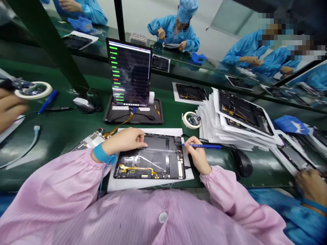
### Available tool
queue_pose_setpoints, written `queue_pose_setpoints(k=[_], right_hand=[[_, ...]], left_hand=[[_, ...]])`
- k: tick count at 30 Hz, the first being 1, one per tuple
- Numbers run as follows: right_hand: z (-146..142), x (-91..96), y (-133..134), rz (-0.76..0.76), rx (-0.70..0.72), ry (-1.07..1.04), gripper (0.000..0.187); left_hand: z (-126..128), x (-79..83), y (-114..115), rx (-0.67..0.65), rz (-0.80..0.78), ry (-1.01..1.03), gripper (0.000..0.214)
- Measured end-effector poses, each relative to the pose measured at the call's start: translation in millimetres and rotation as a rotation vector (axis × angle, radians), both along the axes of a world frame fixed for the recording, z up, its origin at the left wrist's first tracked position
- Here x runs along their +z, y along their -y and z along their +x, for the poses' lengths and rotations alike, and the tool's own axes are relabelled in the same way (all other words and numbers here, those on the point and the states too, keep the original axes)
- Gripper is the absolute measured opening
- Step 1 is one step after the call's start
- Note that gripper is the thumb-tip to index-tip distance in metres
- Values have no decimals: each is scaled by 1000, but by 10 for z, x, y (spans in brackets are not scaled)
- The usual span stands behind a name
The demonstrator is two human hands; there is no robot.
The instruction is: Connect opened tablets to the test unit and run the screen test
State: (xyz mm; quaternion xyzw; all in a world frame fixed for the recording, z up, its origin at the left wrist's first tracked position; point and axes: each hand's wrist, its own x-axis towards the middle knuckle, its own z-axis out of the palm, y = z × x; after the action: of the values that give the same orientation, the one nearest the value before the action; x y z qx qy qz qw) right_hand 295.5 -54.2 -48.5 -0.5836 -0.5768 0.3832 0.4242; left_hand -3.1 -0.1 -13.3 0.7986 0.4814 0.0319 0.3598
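Where the opened tablet chassis (153, 160) lies flat on white paper (120, 185), between the two hands, its far right corner sits just left of the right hand's grip. The right hand (195, 153) is closed in a narrow pinch on a slim blue tool (206, 146), whose tip points left at that corner. The left hand (127, 139) rests at the far left part of the chassis, thumb and fingers close together; whether they pinch anything I cannot tell.

The step in hand looks like fine work at the corner under the tip; it calls for a light, steady pinch and a chassis kept from sliding.

Just outside the grip, a black lead (188, 167) meets the chassis edge nearer the body. Beyond the grip sits a tape roll (191, 120). To its right the papered stack (212, 126) crowds the tool's back end, and the mouse (242, 162) lies farther right, so sideways room there is tight. Beyond the left hand stands a lit screen (130, 71); left of it lies a circuit board (90, 140), with barer green bench (66, 132) past that.
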Motion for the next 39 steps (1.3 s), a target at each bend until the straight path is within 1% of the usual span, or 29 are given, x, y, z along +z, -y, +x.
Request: queue_pose_setpoints(k=[4, 10, 13, 15, 18, 20, 22, 24, 27, 29, 30, 32, 33, 35, 37, 39], right_hand=[[-30, -17, 18, 14, -52, 119, 15], [-56, -12, 3, 7, 28, 215, 15], [-57, -17, -1, 34, 28, 262, 15], [-49, -39, 12, 50, 13, 267, 14], [-18, -64, 48, 33, 19, 234, 14], [-1, -37, 44, 49, 17, 222, 16], [-10, 39, -34, 120, 23, 258, 13], [-63, 146, -210, 219, 84, 396, 9], [-192, 276, -602, 308, 192, 763, 20], [-246, 315, -851, 327, 192, 954, 33], [-247, 322, -945, 337, 156, 1032, 40], [-186, 319, -1053, 347, 3, 1195, 49], [-130, 311, -1069, 324, -92, 1294, 47], [3, 282, -1050, 238, -241, 1439, 34], [117, 235, -1003, 177, -272, 1505, 27], [179, 187, -969, 181, -251, 1530, 30]], left_hand=[[-6, 15, 40, -43, -10, -38, 30], [44, -14, 73, -35, 22, -115, 22], [48, -25, 67, -34, 11, -110, 21], [45, -26, 63, -40, 11, -113, 21], [44, -29, 56, -40, -4, -117, 21], [46, -33, 52, -35, -17, -113, 22], [44, -35, 47, -32, -11, -110, 25], [31, -31, 41, -26, 3, -106, 29], [-13, -24, 23, -46, -32, -71, 27], [-52, -29, 5, -86, -91, -26, 21], [-72, -35, -7, -103, -118, -3, 17], [-104, -50, -30, -123, -153, 35, 15], [-115, -57, -40, -124, -161, 45, 15], [-127, -62, -54, -121, -164, 54, 14], [-131, -54, -59, -117, -171, 65, 15], [-130, -37, -57, -118, -186, 78, 16]])
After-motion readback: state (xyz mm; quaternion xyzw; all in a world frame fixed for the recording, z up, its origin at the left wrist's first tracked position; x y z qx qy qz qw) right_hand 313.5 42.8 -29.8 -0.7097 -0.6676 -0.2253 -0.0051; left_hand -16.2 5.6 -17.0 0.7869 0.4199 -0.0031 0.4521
